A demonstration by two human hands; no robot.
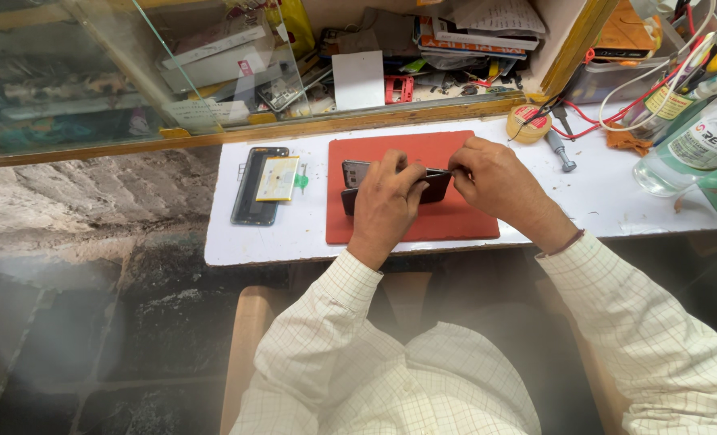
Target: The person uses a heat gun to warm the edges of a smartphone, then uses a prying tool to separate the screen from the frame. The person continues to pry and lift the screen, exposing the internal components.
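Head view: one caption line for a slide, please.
Both hands hold a dark opened phone over a red rectangular mat.

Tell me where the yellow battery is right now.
In the head view, the yellow battery lies on a dark phone panel, left of the red mat on the white table.

One head-worn camera looks steeply down and forward from close above the white bench (294,234). The glass counter (92,72) lies toward eleven o'clock, the person's sleeves at six.
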